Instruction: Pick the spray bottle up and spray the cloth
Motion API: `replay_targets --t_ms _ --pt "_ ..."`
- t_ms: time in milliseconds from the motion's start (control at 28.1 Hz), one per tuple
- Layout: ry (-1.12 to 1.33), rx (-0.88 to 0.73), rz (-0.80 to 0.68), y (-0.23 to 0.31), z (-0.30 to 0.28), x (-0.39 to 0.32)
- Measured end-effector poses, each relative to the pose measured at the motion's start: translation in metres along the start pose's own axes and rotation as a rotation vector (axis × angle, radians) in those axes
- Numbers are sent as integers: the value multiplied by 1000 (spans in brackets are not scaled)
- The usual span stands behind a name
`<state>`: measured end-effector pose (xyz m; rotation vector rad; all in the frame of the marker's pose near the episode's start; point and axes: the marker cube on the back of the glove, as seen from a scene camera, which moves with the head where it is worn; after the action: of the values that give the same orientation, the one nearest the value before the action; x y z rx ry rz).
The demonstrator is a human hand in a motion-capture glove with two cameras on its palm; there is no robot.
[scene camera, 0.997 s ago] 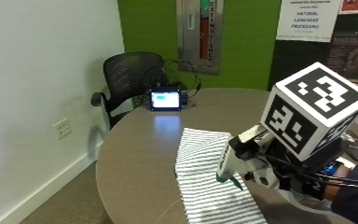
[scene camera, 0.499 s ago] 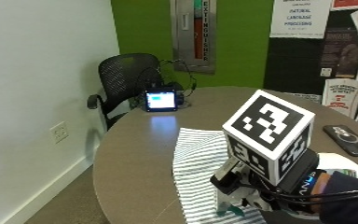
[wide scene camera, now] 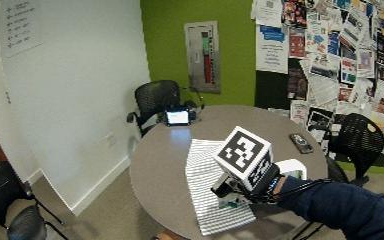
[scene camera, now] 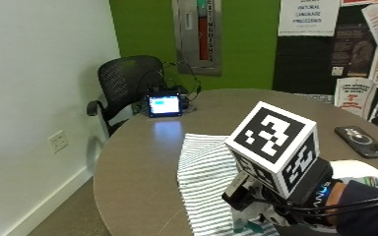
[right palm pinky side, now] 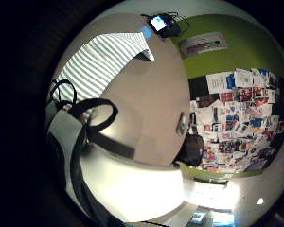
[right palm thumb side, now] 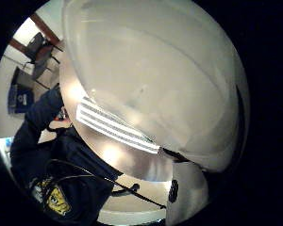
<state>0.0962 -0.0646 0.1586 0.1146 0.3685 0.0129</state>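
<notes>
On the round table (scene camera: pixel 143 162), toward the six o'clock edge in the outside view, the striped cloth (scene camera: pixel 205 172) is lying spread flat, and the gloved right hand (scene camera: pixel 287 211) is hovering over its near end at about five o'clock from the cloth's middle. The spray bottle (scene camera: pixel 244 219) is showing only as a white and teal sliver beneath the hand, standing on or just above the cloth; in the thumb-side palm view its pale body (right palm thumb side: pixel 155 75) is filling most of the picture, so it is lying close against the palm. Whether the fingers are curling round it I cannot tell, since they are hidden. The step in hand looks like the pick-up itself, or the lift just after it. The next move is calling for the nozzle to be aimed at the stripes toward eleven o'clock, then a squeeze of the trigger. A phone (scene camera: pixel 362 141) is lying well apart at two o'clock
</notes>
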Motion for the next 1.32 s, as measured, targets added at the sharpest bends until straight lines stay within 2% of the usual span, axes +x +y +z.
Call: replay_targets --t_ms 427,677,997,1318 --pt "-24 -6 3 3 0 0" --pt "-86 49 40 5 -8 9" --pt "-461 313 239 29 -27 61" --pt "-799 509 429 47 -26 90"
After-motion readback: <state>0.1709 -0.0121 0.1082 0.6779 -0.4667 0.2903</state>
